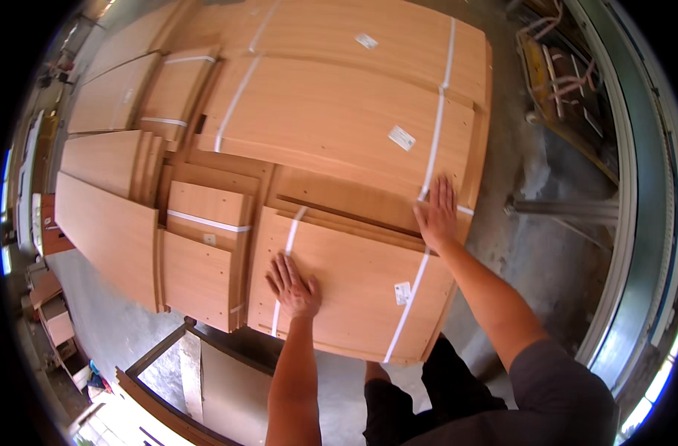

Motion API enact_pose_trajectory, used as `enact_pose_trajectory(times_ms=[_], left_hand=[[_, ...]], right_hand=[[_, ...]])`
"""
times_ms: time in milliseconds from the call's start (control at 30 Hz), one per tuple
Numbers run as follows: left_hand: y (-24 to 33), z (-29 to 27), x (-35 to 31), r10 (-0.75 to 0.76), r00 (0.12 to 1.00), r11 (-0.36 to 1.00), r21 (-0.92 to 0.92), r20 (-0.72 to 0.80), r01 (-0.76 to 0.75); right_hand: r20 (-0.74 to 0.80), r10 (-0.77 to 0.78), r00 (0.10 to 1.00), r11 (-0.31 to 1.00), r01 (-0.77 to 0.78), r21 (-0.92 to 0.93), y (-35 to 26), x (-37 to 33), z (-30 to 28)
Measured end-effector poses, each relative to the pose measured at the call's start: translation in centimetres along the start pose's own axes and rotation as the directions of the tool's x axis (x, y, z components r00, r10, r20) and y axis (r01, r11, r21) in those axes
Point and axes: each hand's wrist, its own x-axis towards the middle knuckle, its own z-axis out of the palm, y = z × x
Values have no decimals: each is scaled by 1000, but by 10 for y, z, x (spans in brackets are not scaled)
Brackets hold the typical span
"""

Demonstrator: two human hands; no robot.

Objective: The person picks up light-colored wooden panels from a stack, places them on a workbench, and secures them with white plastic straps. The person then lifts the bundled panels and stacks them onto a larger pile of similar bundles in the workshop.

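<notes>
My left hand (293, 288) lies flat, fingers spread, on the top of the near stack of wooden panels (346, 267), beside its left white strap (290, 239). Farther right, my right hand (437, 215) rests with fingers stretched out where that stack meets a larger strapped bundle of panels (324, 119) behind it. A white strap (407, 320) runs across the near stack below my right hand, next to a small white label (403, 293). Neither hand grips anything.
More panel stacks stand to the left, among them a small strapped bundle (205, 204) and a wide loose panel (105, 230). A metal frame (157, 349) is at the lower left. On the right are a yellow cart (547, 89) and a long metal rail (644, 186).
</notes>
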Motion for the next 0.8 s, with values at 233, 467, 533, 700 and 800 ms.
enact_pose_trajectory(times_ms=[233,467,533,700,800], left_hand=[[1,-12,-2,-40,998,999,29,46,38],[-16,-29,-39,-5,980,992,-126,199,30],[-3,-16,-80,49,939,993,-115,340,-10],[-12,-5,-356,-8,838,753,-548,546,365],[-30,13,-557,-144,630,669,-394,764,630]], right_hand=[[371,-163,914,986,145,77,-45,-211,-31],[431,-484,761,875,420,240,-29,-282,-42],[541,-451,710,889,412,200,10,-288,-60],[873,-75,483,991,136,10,128,-350,-124],[907,77,415,996,12,-90,189,-411,-173]])
